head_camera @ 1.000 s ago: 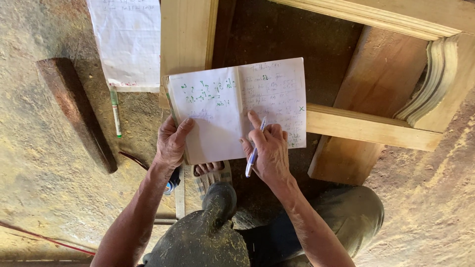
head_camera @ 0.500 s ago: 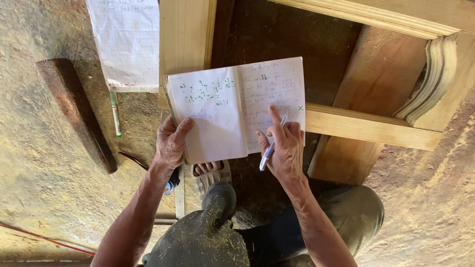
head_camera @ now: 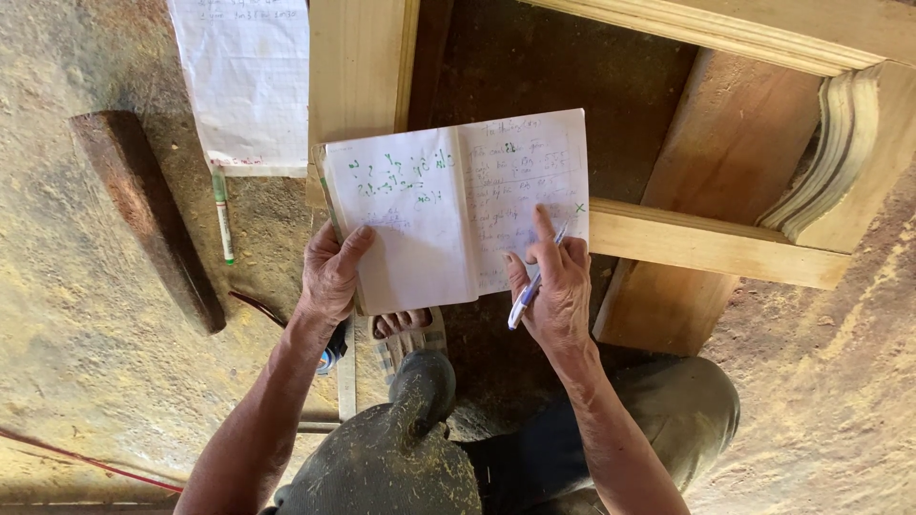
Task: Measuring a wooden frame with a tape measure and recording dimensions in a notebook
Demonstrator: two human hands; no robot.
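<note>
An open notebook [head_camera: 448,205] with handwritten pages is held up over a pale wooden frame [head_camera: 706,243]. My left hand [head_camera: 329,272] grips its lower left corner, thumb on the page. My right hand [head_camera: 553,286] holds a blue and white pen [head_camera: 530,286] and its forefinger points at the lower part of the right page. My knee and sandalled foot [head_camera: 405,334] show beneath the notebook.
A sheet of lined paper [head_camera: 248,81] lies on the dusty floor at upper left, with a green and white pen [head_camera: 222,215] just below it. A dark wooden block [head_camera: 143,215] lies to the left. A carved moulding [head_camera: 840,143] sits at the frame's right corner.
My right hand has slid along the right page from its lower left toward the lower right, forefinger stretched out. The notebook and left hand have stayed put.
</note>
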